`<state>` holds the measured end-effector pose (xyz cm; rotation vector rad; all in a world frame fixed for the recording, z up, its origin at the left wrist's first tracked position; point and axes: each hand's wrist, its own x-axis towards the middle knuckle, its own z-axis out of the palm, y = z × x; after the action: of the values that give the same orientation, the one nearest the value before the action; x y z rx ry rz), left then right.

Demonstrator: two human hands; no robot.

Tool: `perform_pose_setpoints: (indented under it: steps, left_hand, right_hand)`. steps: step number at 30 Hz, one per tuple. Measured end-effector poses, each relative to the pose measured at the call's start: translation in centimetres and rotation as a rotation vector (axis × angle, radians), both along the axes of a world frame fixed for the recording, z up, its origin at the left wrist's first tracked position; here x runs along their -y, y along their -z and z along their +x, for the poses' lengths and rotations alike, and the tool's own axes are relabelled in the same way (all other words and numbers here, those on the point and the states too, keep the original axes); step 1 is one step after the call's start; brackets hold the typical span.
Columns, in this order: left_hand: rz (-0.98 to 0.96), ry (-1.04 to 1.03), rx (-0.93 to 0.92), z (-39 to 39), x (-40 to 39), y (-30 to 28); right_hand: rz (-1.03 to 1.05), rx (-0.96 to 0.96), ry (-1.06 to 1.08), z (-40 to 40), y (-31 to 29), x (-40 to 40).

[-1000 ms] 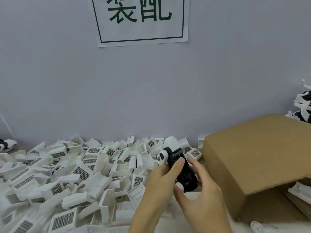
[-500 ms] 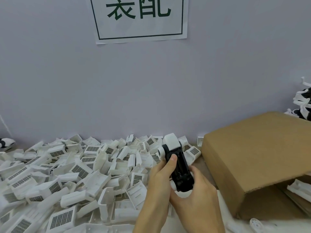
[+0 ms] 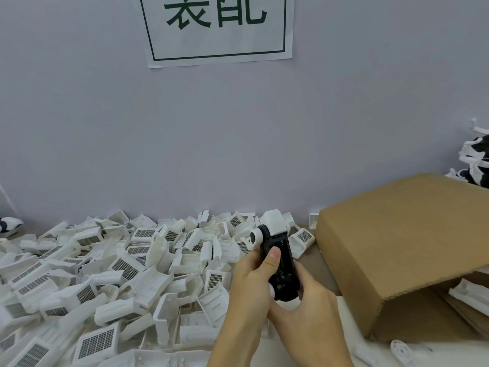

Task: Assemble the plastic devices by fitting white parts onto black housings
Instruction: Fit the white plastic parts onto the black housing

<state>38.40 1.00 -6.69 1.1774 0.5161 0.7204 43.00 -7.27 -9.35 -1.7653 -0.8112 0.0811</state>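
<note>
A black housing [image 3: 284, 271] stands nearly upright between both hands, above the right edge of the parts pile. A white part [image 3: 274, 221] caps its far end, and a small white round piece [image 3: 255, 236] sticks out at its upper left. My left hand [image 3: 254, 284] grips the housing from the left, with the thumb lying across its open face. My right hand [image 3: 308, 316] holds the lower end from below and the right, fingers curled round it.
A big heap of loose white parts with dark grilles [image 3: 111, 274] fills the left and middle of the table. A cardboard box [image 3: 397, 250] lies on its side at right, with white parts inside. Black-and-white devices [image 3: 476, 162] are stacked at far right. A paper sign [image 3: 219, 27] hangs on the wall.
The housing has turned from a tilt to nearly upright and risen a little. My right hand has slid further under its lower end, and my left thumb stays on its face.
</note>
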Motion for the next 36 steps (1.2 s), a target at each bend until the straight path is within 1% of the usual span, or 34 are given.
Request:
perform_pose_setpoints:
  steps: [3,5,8,12,15,18,22,28,33,36]
  left_hand:
    - [0.052,0.021,0.021,0.0,0.0,0.1]
    - [0.119,0.008,0.014,0.2,0.0,0.5]
    - [0.329,0.009,-0.031,0.4,0.0,1.0]
    - [0.545,0.119,-0.059,0.4,0.2,1.2]
    - [0.666,0.158,-0.133,0.4,0.3,1.6]
    - [0.758,0.147,-0.209,0.3,0.5,1.6]
    - [0.789,0.159,-0.255,0.1,0.5,1.5]
    - [0.79,0.16,-0.31,0.3,0.6,1.7]
    - [0.784,0.165,-0.293,0.3,0.6,1.9]
    - [0.735,0.115,-0.263,0.3,0.5,2.1]
  right_hand:
    - [0.063,-0.042,-0.089,0.5,0.6,-0.1]
    - [0.094,-0.038,-0.084,0.8,0.9,-0.2]
    - [0.203,-0.079,-0.055,1.2,1.2,-0.1]
    - [0.449,-0.22,-0.089,1.2,1.2,0.1]
    - [0.53,-0.333,-0.01,1.4,0.8,0.1]
    - [0.532,-0.337,0.118,2.1,0.9,0.1]
    - [0.476,-0.334,0.179,2.8,1.5,0.2]
    - [0.459,-0.345,0.203,3.0,1.7,0.4]
    - [0.482,-0.373,0.198,2.8,1.3,0.4]
    - [0.482,-0.378,0.137,2.2,0.7,0.3]
